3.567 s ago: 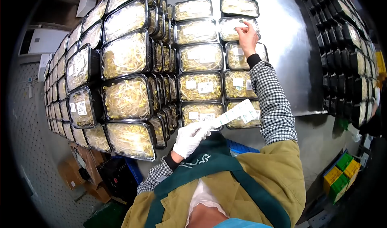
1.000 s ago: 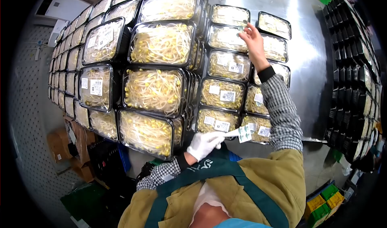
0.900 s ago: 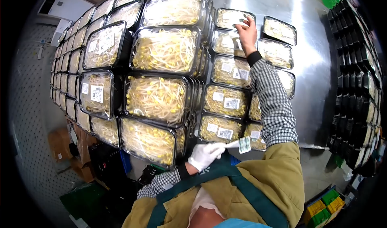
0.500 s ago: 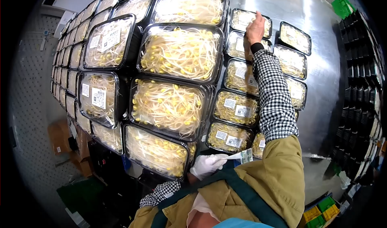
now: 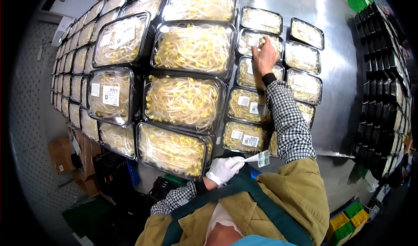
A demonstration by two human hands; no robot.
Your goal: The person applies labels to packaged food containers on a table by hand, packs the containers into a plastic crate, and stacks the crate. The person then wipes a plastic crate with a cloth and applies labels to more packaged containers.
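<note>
My left hand [image 5: 224, 170], in a white glove, is closed on a strip of labels [image 5: 262, 159] close to my body. The strip's printed end sticks out to the right. Bare and reaching forward, my right hand [image 5: 266, 56] is over a column of small bean sprout trays, its thumb and forefinger apart. Its fingertips are at the lid of the second bean sprout tray [image 5: 278, 46] from the far end. Whether they touch the film is hard to see. Nearer trays, such as this labelled bean sprout tray [image 5: 237, 143], carry two white labels each.
Large bean sprout packs [image 5: 183, 100] stand stacked on the left. A second column of small trays [image 5: 303, 56] lies to the right on the steel table [image 5: 342, 93]. Stacked black empty trays [image 5: 379, 98] line the right edge. Green and yellow crates [image 5: 348, 222] stand low at right.
My right hand has come back toward me from the farthest small tray to the second one. My left hand still grips the label strip, and the view has shifted slightly.
</note>
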